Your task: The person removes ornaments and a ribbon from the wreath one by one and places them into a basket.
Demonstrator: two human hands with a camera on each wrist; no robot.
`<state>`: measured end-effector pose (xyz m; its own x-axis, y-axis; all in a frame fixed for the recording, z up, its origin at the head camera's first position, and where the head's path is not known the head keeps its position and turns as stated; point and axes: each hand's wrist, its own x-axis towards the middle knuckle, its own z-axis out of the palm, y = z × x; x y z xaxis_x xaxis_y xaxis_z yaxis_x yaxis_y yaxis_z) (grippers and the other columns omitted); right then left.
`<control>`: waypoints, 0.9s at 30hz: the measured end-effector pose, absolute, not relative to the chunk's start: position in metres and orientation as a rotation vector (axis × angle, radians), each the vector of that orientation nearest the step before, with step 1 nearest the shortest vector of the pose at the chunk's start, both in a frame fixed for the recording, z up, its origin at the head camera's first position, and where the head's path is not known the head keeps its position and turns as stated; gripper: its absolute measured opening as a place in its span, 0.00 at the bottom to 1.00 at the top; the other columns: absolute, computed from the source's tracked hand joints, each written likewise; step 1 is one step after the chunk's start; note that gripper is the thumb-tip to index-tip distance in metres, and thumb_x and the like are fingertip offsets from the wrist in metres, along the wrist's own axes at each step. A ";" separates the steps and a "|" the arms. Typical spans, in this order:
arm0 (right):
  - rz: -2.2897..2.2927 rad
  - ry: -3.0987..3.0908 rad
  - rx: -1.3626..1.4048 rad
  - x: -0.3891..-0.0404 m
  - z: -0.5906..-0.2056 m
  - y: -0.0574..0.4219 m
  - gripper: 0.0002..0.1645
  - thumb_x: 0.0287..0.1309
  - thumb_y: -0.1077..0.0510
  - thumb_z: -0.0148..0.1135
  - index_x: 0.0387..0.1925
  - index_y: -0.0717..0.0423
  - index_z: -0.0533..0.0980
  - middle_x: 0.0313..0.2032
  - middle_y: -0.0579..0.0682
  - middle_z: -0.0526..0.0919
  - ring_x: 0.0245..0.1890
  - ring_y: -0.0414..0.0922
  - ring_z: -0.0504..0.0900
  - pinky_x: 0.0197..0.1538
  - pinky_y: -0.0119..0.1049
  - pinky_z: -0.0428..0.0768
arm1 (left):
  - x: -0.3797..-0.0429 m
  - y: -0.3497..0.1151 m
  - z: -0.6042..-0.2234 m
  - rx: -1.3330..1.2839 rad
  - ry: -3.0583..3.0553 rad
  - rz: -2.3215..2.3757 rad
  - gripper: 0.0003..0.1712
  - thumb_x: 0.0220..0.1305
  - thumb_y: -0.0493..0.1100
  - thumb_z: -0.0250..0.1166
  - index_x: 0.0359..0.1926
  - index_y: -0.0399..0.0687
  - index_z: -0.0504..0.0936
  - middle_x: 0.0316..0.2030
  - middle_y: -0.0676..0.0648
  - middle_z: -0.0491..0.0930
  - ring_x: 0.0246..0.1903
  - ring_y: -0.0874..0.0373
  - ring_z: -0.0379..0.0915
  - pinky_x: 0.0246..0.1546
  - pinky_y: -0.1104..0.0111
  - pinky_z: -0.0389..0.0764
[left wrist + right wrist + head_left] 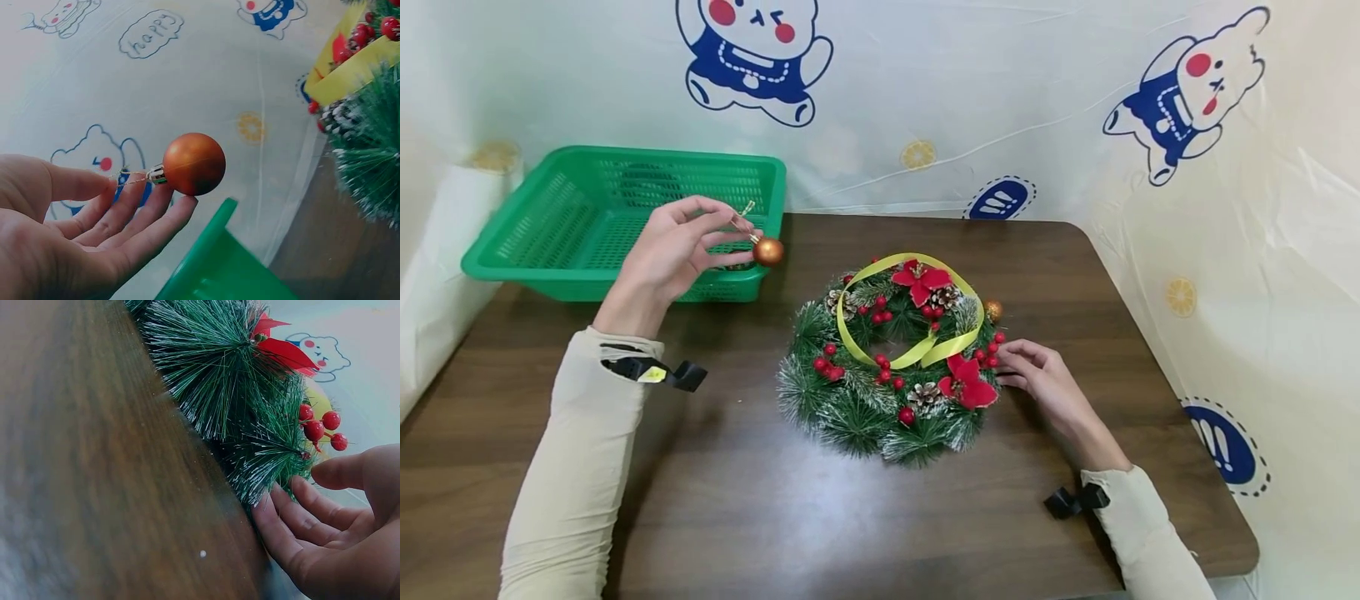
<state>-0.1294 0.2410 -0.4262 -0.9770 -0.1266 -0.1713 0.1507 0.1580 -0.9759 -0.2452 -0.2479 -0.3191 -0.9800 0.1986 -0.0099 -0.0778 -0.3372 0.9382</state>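
Observation:
My left hand point(681, 242) is at the front right corner of the green basket, pinching the thin gold loop of a copper-orange Christmas bauble point(768, 251). In the left wrist view the bauble point(194, 164) extends sideways past the fingertips, its metal cap toward the hand. A green Christmas wreath point(857, 421) lies flat on the table, bearing frosted needles, red berries, pinecones, red flowers and a yellow ribbon loop point(972, 292). My right hand point(1048, 387) holds the wreath's right edge between thumb and fingers, beside a berry cluster point(315, 430). Needles partly cover those fingertips.
The green plastic basket point(625, 275) stands at the table's back left, with part of its inside hidden by the left arm. Another gold bauble point(993, 311) sits at the wreath's upper right edge. A white patterned sheet point(865, 100) hangs behind the brown wooden table point(737, 500).

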 end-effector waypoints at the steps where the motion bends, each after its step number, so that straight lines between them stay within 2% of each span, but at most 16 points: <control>1: -1.908 2.222 0.022 -0.129 -0.426 0.241 0.22 0.72 0.52 0.57 0.53 0.69 0.73 0.47 0.50 0.82 0.45 0.46 0.84 0.51 0.35 0.83 | -0.246 -0.251 -0.318 0.157 1.694 2.445 0.10 0.65 0.34 0.67 0.44 0.33 0.80 0.40 0.40 0.84 0.43 0.46 0.83 0.40 0.53 0.84; 15: -1.872 2.245 0.026 -0.129 -0.424 0.246 0.24 0.73 0.51 0.55 0.55 0.70 0.72 0.49 0.51 0.82 0.47 0.45 0.83 0.52 0.35 0.82 | -0.250 -0.299 -0.317 0.019 1.515 2.702 0.14 0.62 0.35 0.70 0.46 0.30 0.81 0.39 0.38 0.85 0.42 0.44 0.85 0.39 0.52 0.85; 21: -1.870 2.239 0.038 -0.130 -0.424 0.247 0.24 0.73 0.51 0.55 0.55 0.69 0.72 0.49 0.50 0.81 0.47 0.44 0.82 0.52 0.35 0.82 | -0.248 -0.316 -0.319 -0.039 1.542 2.748 0.14 0.61 0.36 0.71 0.45 0.32 0.81 0.38 0.39 0.86 0.45 0.45 0.85 0.38 0.60 0.86; 27: -1.868 2.230 0.035 -0.130 -0.426 0.244 0.24 0.73 0.50 0.55 0.55 0.68 0.72 0.49 0.51 0.80 0.47 0.45 0.82 0.53 0.35 0.82 | -0.250 -0.327 -0.318 -0.079 1.575 2.774 0.14 0.60 0.35 0.72 0.44 0.32 0.81 0.37 0.39 0.85 0.44 0.45 0.85 0.36 0.64 0.83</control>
